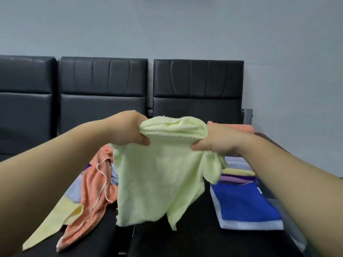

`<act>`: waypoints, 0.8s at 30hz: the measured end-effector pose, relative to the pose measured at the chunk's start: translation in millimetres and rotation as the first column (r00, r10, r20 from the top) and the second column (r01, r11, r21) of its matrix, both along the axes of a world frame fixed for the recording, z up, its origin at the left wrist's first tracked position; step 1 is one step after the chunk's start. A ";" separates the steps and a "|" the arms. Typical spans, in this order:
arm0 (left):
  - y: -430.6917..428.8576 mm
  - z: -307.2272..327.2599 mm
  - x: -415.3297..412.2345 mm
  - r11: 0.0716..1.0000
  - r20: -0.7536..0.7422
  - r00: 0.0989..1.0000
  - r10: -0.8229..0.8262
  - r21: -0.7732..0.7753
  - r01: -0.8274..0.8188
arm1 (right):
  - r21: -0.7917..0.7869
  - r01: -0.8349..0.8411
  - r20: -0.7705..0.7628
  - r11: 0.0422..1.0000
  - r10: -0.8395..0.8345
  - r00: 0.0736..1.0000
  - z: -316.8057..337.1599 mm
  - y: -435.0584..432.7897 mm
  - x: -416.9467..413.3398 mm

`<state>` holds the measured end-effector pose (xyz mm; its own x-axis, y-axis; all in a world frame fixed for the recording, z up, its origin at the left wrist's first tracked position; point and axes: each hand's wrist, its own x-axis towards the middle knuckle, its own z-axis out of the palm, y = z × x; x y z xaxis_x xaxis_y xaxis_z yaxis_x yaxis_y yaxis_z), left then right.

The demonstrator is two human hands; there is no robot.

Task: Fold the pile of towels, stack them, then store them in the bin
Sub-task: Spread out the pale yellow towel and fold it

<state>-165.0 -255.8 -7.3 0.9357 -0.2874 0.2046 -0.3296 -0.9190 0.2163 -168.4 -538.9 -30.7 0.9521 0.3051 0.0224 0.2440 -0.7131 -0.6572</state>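
Across the black bench [185,242], the unfolded pile [92,182] lies to your left and the folded stack [245,206] to your right. Between them the pale green towel [157,179] hangs in the air, its bunched top edge running left to right. Your left hand [128,128] and right hand [219,140] each grip 1 end, fingers curled into the cloth.

Black padded seats [104,86], pale wall [167,25]

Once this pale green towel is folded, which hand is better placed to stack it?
Probably the right hand: it grips the pale green terry towel on the side of the blue-topped stack of folded towels; the left hand is toward the loose orange-and-yellow pile.
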 end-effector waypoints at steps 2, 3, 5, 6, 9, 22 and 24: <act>3.5 6.2 -1.4 0.999 -0.002 1.000 0.005 0.042 -0.005 | -0.154 -0.017 0.011 0.988 0.019 1.000 11.6 2.6 -0.5; 5.0 7.6 -1.1 0.998 -0.009 1.000 0.007 0.068 -0.007 | -0.195 -0.019 0.006 0.981 0.020 1.000 16.3 3.6 -0.4; 6.9 9.7 -0.5 0.992 -0.028 0.999 0.017 0.124 -0.013 | -0.306 -0.008 0.029 0.952 0.018 0.999 23.0 5.5 2.1; 7.2 9.7 1.4 0.988 -0.038 0.999 0.022 0.152 -0.016 | -0.354 0.010 0.051 0.935 0.009 0.999 23.7 6.5 4.9; 7.5 5.2 14.7 0.974 -0.028 0.999 0.041 0.222 -0.033 | -0.411 0.095 0.124 0.907 -0.048 0.991 18.2 10.4 21.8; 13.6 -17.7 68.5 0.964 0.452 0.885 0.112 0.167 -0.207 | -0.204 0.388 0.550 0.899 -0.223 0.805 3.3 9.4 74.5; 12.0 -32.9 55.3 0.975 0.246 0.965 0.095 0.170 -0.140 | -0.291 0.302 0.441 0.908 -0.153 0.884 -11.9 5.4 63.2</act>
<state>-109.6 -243.8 -40.2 0.8969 -0.2321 0.3764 -0.2381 -0.9707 -0.0313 -105.2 -533.5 -42.6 0.9261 0.1401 0.3503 0.2342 -0.9415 -0.2425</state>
